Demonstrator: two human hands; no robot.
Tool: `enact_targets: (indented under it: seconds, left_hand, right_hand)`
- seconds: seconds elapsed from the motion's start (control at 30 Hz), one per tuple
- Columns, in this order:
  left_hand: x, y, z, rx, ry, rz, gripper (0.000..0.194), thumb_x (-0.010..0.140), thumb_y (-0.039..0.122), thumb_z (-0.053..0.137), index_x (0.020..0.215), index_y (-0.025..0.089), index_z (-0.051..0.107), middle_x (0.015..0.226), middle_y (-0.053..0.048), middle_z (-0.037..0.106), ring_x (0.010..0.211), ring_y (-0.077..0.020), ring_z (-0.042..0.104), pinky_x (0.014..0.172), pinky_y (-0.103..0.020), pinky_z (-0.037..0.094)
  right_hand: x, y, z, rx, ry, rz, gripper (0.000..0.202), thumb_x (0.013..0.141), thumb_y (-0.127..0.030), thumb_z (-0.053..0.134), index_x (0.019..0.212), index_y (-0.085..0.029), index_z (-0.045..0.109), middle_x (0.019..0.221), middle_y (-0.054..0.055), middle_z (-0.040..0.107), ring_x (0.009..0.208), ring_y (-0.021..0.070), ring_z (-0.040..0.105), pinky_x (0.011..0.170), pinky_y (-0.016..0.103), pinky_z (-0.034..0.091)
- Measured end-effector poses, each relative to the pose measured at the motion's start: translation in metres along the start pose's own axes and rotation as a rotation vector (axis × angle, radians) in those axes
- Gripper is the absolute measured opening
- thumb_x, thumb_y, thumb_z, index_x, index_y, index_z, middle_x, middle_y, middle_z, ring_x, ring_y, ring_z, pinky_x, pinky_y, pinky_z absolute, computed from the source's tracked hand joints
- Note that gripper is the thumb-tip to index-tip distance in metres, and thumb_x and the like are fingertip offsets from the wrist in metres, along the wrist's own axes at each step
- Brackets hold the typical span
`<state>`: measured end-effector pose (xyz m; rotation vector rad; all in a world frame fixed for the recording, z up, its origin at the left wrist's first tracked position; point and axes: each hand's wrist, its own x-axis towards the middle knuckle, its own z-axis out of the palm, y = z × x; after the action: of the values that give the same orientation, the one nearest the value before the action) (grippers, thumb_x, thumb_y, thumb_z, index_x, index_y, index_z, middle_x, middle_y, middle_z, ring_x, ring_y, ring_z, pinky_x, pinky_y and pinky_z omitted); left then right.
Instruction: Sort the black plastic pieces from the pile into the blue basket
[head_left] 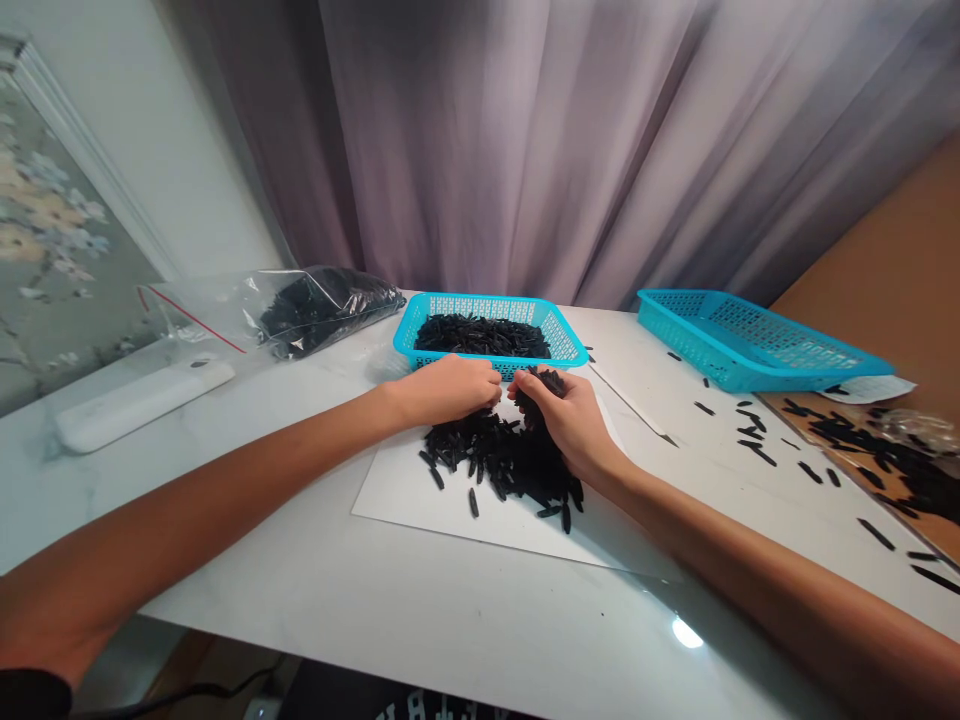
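My right hand point(574, 412) is closed round a clump of small black elongated pieces point(541, 388), which stick out between thumb and fingers. Facing it, my left hand point(454, 388) has its fingers curled down just above the pile; what they hold, if anything, is hidden. Beneath both hands, a loose pile of the same black pieces point(517, 460) lies on a white sheet point(405, 495). Right behind the hands stands a blue perforated basket point(564, 345), partly filled with more black pieces point(480, 335).
At the left, a clear zip bag point(217, 305) with black contents lies behind a white oblong object point(146, 400). Another blue basket point(739, 370) stands at the right, near scattered black pieces point(754, 430) and a thin pointed tool point(634, 405). A curtain point(480, 150) hangs behind the table.
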<state>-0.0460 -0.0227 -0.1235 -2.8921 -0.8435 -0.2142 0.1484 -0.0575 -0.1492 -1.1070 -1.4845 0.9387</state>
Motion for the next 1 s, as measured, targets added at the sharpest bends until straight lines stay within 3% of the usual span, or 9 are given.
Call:
enact_targets:
  seconds: [0.17, 0.3, 0.47, 0.57, 0.73, 0.8, 0.87, 0.93, 1.0]
  left_hand:
    - [0.004, 0.002, -0.007, 0.041, -0.039, 0.040, 0.018, 0.088, 0.002, 0.063, 0.088, 0.017, 0.073, 0.089, -0.003, 0.074, 0.090, -0.0193, 0.069, 0.051, -0.027, 0.032]
    - [0.003, -0.004, -0.018, 0.051, 0.069, -0.019, 0.013, 0.093, 0.013, 0.062, 0.095, 0.018, 0.073, 0.088, -0.003, 0.074, 0.087, -0.0187, 0.069, 0.060, -0.027, 0.041]
    - [0.000, -0.039, -0.036, 0.072, 0.340, -0.294, 0.014, 0.096, 0.023, 0.059, 0.099, 0.017, 0.071, 0.094, -0.007, 0.075, 0.088, -0.0215, 0.068, 0.077, -0.033, 0.048]
    - [-0.006, -0.055, -0.036, 0.049, 0.379, -0.350, 0.012, 0.092, 0.023, 0.062, 0.090, 0.017, 0.072, 0.090, -0.006, 0.074, 0.087, -0.0224, 0.067, 0.080, -0.035, 0.049]
    - [-0.032, -0.029, -0.025, -0.048, 0.461, -0.262, 0.029, 0.103, 0.033, 0.049, 0.105, 0.016, 0.072, 0.106, -0.009, 0.076, 0.104, -0.0242, 0.067, 0.097, -0.040, 0.050]
    - [-0.049, -0.010, -0.020, -0.112, 0.434, -0.196, 0.033, 0.103, 0.043, 0.051, 0.109, 0.017, 0.071, 0.104, -0.008, 0.077, 0.099, -0.0226, 0.069, 0.094, -0.038, 0.052]
    - [-0.068, 0.005, -0.013, -0.257, 0.311, -0.161, 0.046, 0.099, 0.053, 0.058, 0.128, 0.018, 0.065, 0.124, -0.011, 0.073, 0.114, -0.0256, 0.068, 0.100, -0.040, 0.052]
    - [-0.084, 0.015, -0.004, -0.377, 0.152, -0.174, 0.086, 0.086, 0.065, 0.071, 0.155, 0.021, 0.042, 0.154, -0.016, 0.053, 0.140, -0.0335, 0.053, 0.115, -0.049, 0.045]
    - [-0.095, 0.020, 0.005, -0.425, 0.038, -0.210, 0.122, 0.073, 0.072, 0.079, 0.166, 0.023, 0.015, 0.170, -0.020, 0.025, 0.155, -0.0407, 0.032, 0.124, -0.058, 0.032]
  right_hand:
    - [0.000, 0.000, -0.001, -0.035, -0.015, -0.044, 0.037, 0.089, -0.052, 0.066, 0.070, -0.019, 0.063, 0.066, -0.001, 0.059, 0.061, 0.0151, 0.049, 0.059, 0.030, 0.038]
    - [0.000, -0.005, -0.003, -0.083, -0.080, -0.081, 0.036, 0.094, -0.047, 0.059, 0.071, -0.019, 0.064, 0.067, 0.000, 0.060, 0.061, 0.0154, 0.050, 0.061, 0.031, 0.038]
    - [-0.003, -0.016, -0.004, -0.188, -0.348, -0.158, 0.018, 0.088, -0.036, 0.070, 0.081, -0.020, 0.073, 0.082, 0.002, 0.072, 0.077, 0.0196, 0.062, 0.075, 0.034, 0.045]
    - [-0.004, -0.025, -0.007, -0.277, -0.538, -0.227, 0.015, 0.083, -0.033, 0.078, 0.095, -0.024, 0.077, 0.099, 0.004, 0.077, 0.093, 0.0241, 0.066, 0.087, 0.039, 0.047]
    - [-0.002, -0.041, -0.022, -0.381, -0.735, -0.263, 0.032, 0.092, -0.050, 0.071, 0.113, -0.028, 0.078, 0.113, 0.008, 0.075, 0.109, 0.0308, 0.064, 0.101, 0.049, 0.045]
    - [0.001, -0.045, -0.030, -0.275, -0.752, -0.182, 0.042, 0.101, -0.058, 0.051, 0.117, -0.029, 0.078, 0.124, 0.006, 0.074, 0.120, 0.0307, 0.062, 0.110, 0.050, 0.041]
    - [0.005, -0.047, -0.037, -0.165, -0.737, -0.093, 0.053, 0.105, -0.063, 0.038, 0.120, -0.030, 0.077, 0.135, 0.004, 0.071, 0.132, 0.0303, 0.056, 0.118, 0.051, 0.034]
    - [0.009, -0.047, -0.043, -0.094, -0.710, -0.032, 0.059, 0.103, -0.068, 0.035, 0.119, -0.031, 0.078, 0.136, 0.003, 0.071, 0.137, 0.0307, 0.054, 0.121, 0.053, 0.030]
    - [0.010, -0.045, -0.049, -0.074, -0.689, -0.010, 0.062, 0.102, -0.071, 0.034, 0.120, -0.031, 0.078, 0.135, 0.004, 0.072, 0.137, 0.0311, 0.054, 0.121, 0.054, 0.031]
